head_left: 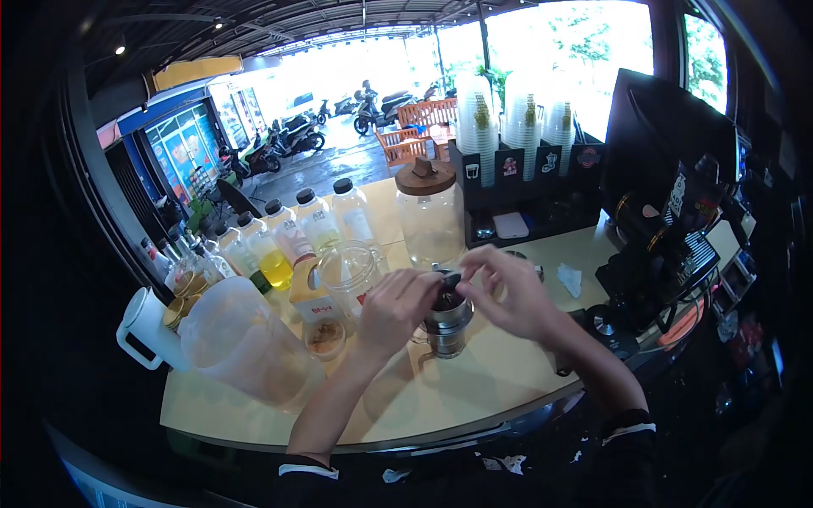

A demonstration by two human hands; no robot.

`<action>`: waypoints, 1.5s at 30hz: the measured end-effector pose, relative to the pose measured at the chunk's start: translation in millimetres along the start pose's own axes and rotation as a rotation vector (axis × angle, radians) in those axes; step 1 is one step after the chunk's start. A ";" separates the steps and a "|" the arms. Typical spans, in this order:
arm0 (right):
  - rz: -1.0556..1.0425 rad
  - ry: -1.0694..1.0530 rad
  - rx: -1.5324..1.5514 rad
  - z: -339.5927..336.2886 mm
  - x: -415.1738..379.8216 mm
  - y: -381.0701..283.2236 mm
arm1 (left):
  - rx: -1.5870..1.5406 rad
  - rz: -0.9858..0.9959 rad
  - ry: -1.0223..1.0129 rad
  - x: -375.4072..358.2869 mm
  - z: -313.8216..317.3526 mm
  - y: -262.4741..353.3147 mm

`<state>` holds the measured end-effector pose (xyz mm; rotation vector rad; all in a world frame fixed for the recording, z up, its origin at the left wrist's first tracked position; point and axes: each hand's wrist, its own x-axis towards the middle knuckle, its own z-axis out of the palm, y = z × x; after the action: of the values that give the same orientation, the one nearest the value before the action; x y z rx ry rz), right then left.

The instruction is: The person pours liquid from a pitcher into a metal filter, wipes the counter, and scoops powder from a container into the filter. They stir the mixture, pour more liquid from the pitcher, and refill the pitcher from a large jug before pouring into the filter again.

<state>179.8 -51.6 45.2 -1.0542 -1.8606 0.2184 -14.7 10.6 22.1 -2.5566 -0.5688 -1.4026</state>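
Note:
My left hand (394, 306) is closed, its fingers pinched on a small dark object (451, 279) above a metal container (447, 326). The container stands upright on the pale counter (500, 364), with dark contents showing at its top. My right hand (511, 292) is beside it on the right, fingertips bent together close to the dark object; whether they hold anything is too small to tell. Behind my hands stands a clear jar with a wooden lid (432, 216). An open glass jar (343, 275) is left of my left hand.
Left are a large translucent bucket (246, 339), a white pitcher (144, 326), a small cup (324, 337) and several bottles (351, 212). Cup stacks (477, 127) stand behind. A black machine (652, 245) and a crumpled tissue (569, 279) are on the right.

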 end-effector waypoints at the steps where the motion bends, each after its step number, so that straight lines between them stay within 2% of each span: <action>1: 0.028 0.025 0.026 -7.5 0.4 11.6 | -0.017 -0.022 0.050 0.0 0.9 -2.1; 5: 0.171 0.094 -0.071 -35.5 -4.7 81.1 | -0.035 -0.149 0.187 1.5 -4.6 0.9; 7: 0.048 0.141 -0.363 -43.1 -15.1 135.6 | -0.014 -0.169 0.214 -0.8 -2.3 1.1; 8: 0.047 0.138 -0.362 -45.0 -23.4 161.0 | 0.011 -0.183 0.239 -1.6 -1.6 0.6; 10: 0.238 0.041 -0.448 -46.0 -36.8 192.5 | 0.032 -0.196 0.270 -5.8 0.8 0.0; 11: 0.231 0.038 -0.442 -46.9 -41.4 200.2 | 0.049 -0.240 0.295 -8.0 0.0 2.3; 13: 0.560 -0.200 -0.163 -47.1 -45.1 203.3 | 0.074 -0.288 0.325 -12.4 -0.9 2.5; 16: 0.559 -0.218 -0.096 -38.9 -49.7 217.4 | 0.042 -0.317 0.385 -18.3 4.8 -4.2; 17: 0.541 -0.198 0.068 -35.3 -53.6 229.7 | 0.001 -0.359 0.406 -19.7 7.5 -5.6; 19: 0.560 -0.208 0.180 -33.3 -56.4 233.5 | -0.032 -0.406 0.421 -21.5 11.0 -8.2; 21: 0.590 -0.214 0.293 -30.9 -60.0 234.3 | -0.069 -0.442 0.462 -24.2 14.5 -8.8; 23: 0.512 -0.134 0.434 -28.8 -60.1 231.2 | -0.099 -0.470 0.460 -26.5 15.6 -9.9; 26: 0.513 -0.062 0.528 -28.4 -53.5 225.4 | -0.153 -0.495 0.473 -25.1 14.2 -7.0; 33: 0.330 -0.006 0.444 -51.5 -11.9 177.0 | -0.215 -0.545 0.470 -20.4 11.8 -4.4; 41: 0.161 -0.093 0.309 -61.1 35.8 102.1 | -0.212 -0.516 0.460 -15.4 9.6 -4.2; 45: 0.184 -0.127 0.321 -51.0 53.8 71.5 | -0.227 -0.516 0.446 -13.4 6.6 -2.0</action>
<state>252.2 18.0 68.1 -1.0037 -1.7646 0.6826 -16.9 11.3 7.3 -2.2100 -1.0837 -2.2388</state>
